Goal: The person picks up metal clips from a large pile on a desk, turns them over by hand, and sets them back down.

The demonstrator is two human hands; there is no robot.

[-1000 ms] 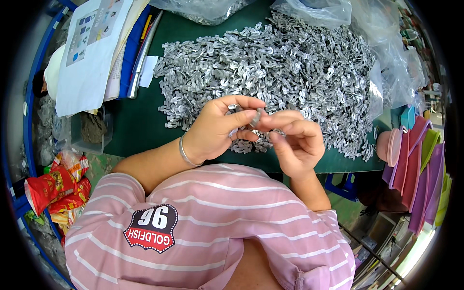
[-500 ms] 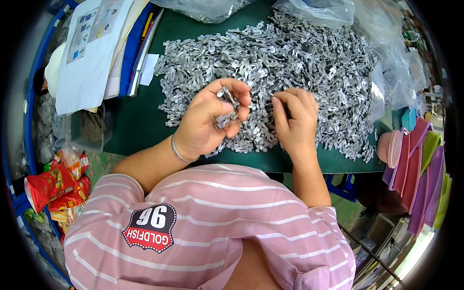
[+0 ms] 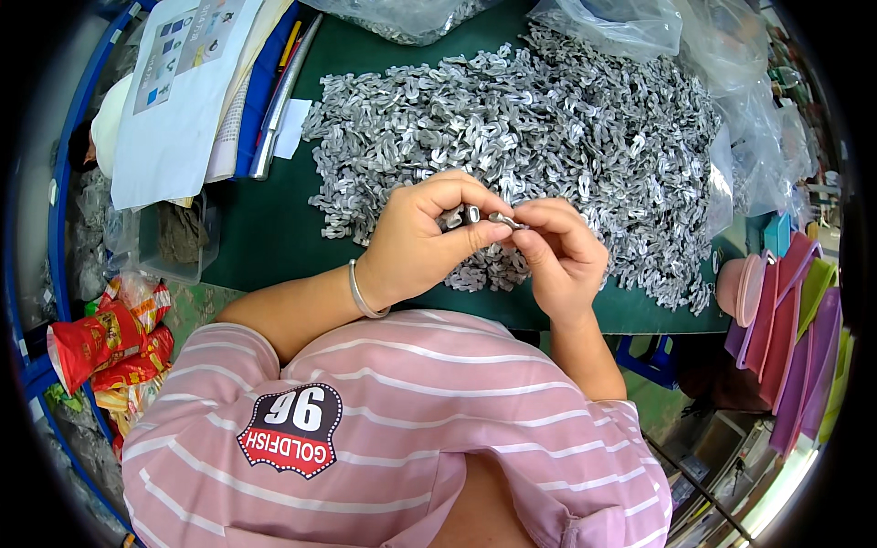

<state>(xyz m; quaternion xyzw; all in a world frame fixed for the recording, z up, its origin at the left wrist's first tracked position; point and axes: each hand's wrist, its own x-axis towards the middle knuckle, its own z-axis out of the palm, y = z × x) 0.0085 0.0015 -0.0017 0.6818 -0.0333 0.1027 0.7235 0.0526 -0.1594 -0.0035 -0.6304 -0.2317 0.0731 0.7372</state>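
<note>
A wide heap of small silvery-grey metal pieces (image 3: 512,110), many of them looped or U-shaped, lies across the green table. Over its near edge my two hands meet. My left hand (image 3: 425,228), with a bangle (image 3: 358,288) on the wrist, is closed round several small metal pieces (image 3: 457,217); some are hidden by the fingers. Between the fingertips of both hands is one small metal piece (image 3: 502,220). My right hand (image 3: 562,251) pinches its right end with thumb and forefinger, the other fingers curled.
Clear plastic bags (image 3: 612,23) lie at the heap's far side and right. Papers (image 3: 183,110), folders and a metal tube (image 3: 285,96) are at the left, above a clear bin (image 3: 174,242). Red snack packets (image 3: 110,342) sit at left; coloured plastic pieces (image 3: 795,320) stand at right.
My left hand has turned over and moved right, closing round its metal pieces. My right hand has come in slightly, so both hands' fingertips now meet at one piece.
</note>
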